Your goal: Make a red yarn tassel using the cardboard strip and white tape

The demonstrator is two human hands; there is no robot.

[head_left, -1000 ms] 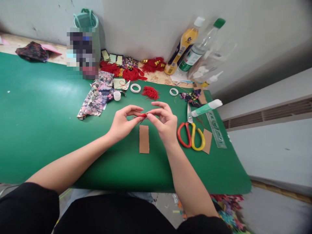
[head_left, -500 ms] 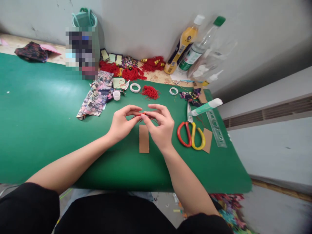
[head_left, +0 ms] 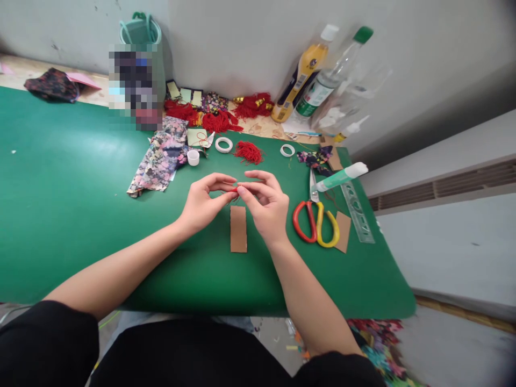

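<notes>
Fingers of the left hand [head_left: 203, 203] and the right hand [head_left: 267, 209] pinched a small red thread bundle [head_left: 235, 190] just beyond the far end of the cardboard strip [head_left: 238, 230]; it seemed light, limp, easily frayed; best gripped snugly near its middle.

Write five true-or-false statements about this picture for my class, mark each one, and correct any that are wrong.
1. The left hand and right hand meet at a small red piece. True.
2. Both scissor handles are blue. False: there is a red handle and a yellow handle.
3. A brown strip lies on the green table. True.
4. The green-capped bottle stands left of the yellow one. False: the clear bottle is right of the yellow bottle.
5. A red thread bundle lies on the table. True.
</notes>
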